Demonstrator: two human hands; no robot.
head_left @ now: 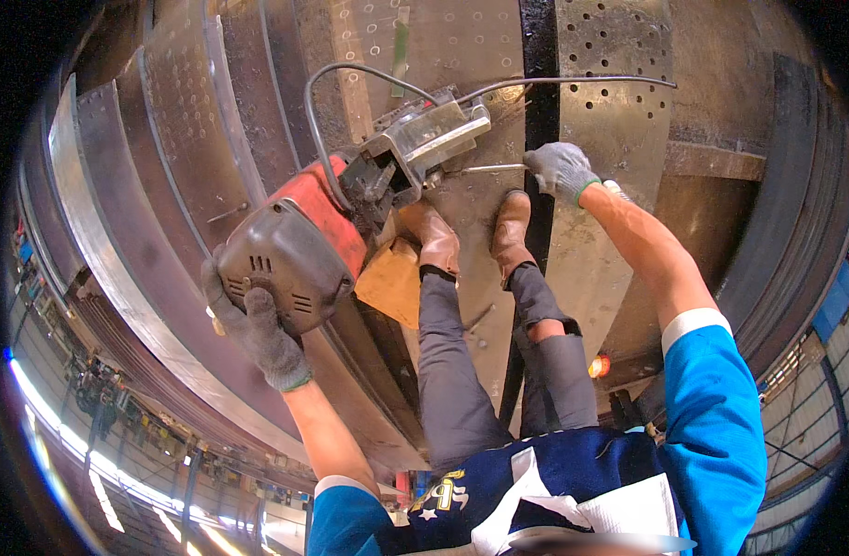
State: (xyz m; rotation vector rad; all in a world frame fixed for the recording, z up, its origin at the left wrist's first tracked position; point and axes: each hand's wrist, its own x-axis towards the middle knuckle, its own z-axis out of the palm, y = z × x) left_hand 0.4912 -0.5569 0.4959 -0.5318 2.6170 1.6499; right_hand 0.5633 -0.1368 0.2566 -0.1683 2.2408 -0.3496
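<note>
My left hand, in a grey glove, grips the rear housing of a heavy red and grey power drill. Its metal base rests on a large curved steel plate drilled with several holes. My right hand, also gloved, is shut on a thin metal handle rod that sticks out from the drill's side. A black cable loops up from the machine. My brown boots stand on the plate just below the drill.
A dark seam or strap runs down the plate past my right hand. A yellowish cardboard piece lies by my left boot. Curved steel rings fall away at left, with a workshop floor far below.
</note>
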